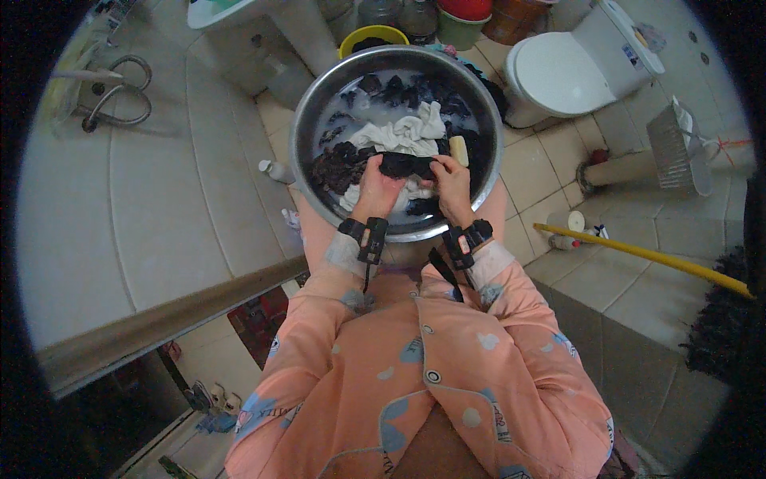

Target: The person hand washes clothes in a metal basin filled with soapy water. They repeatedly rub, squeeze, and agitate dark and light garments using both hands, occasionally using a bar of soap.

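Note:
A wide metal basin (305, 179) of cloudy water stands before me, with dark wet clothes (341, 167) and white cloth (398, 135) in it. Between my hands a small black cloth (407, 165) is stretched sideways above the white cloth. My left hand (381, 190) grips its left end, and the fingers of my right hand (452, 182) pinch its right end. A pale yellow bar of soap (459, 151) rests on dark cloth just beyond my right hand.
Behind the basin are a yellow bucket (374, 33) and other containers. A white toilet (562, 75) stands at the upper right, a white bottle (275, 171) left of the basin. A yellow pole (646, 251) crosses the tiled ledge at right.

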The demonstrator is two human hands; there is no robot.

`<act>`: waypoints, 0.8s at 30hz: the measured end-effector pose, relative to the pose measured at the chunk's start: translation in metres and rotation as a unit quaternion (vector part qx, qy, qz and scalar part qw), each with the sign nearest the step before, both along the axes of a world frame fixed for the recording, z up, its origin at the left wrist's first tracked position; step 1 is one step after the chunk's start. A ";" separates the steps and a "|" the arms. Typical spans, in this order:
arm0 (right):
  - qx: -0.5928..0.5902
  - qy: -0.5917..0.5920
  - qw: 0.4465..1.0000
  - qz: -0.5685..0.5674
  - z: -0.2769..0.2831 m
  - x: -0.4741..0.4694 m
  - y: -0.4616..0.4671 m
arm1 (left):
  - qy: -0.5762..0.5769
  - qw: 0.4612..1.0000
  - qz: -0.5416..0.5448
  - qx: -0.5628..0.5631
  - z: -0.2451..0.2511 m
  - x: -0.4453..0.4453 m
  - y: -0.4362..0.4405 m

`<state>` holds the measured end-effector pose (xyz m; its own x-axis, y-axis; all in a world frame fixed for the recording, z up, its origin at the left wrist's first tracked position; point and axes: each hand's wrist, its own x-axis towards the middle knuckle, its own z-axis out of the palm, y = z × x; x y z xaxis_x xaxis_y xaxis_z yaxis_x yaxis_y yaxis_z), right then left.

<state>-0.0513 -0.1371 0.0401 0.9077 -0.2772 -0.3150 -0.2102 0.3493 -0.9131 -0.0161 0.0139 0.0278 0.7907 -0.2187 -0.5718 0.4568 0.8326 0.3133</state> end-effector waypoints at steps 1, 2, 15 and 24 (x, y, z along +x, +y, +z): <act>0.004 -0.004 1.000 -0.002 -0.002 0.000 0.000 | -0.023 1.000 -0.010 -0.002 -0.002 0.003 0.001; 0.008 0.007 1.000 -0.006 -0.004 0.000 -0.001 | -0.024 0.999 -0.021 -0.001 -0.004 0.004 0.002; -0.127 -0.009 0.991 0.045 0.001 0.022 -0.042 | -0.033 0.989 0.028 0.141 0.019 0.033 0.045; -0.335 -0.051 0.938 0.077 -0.009 0.046 -0.060 | -0.233 0.763 -0.084 0.596 0.025 0.020 0.055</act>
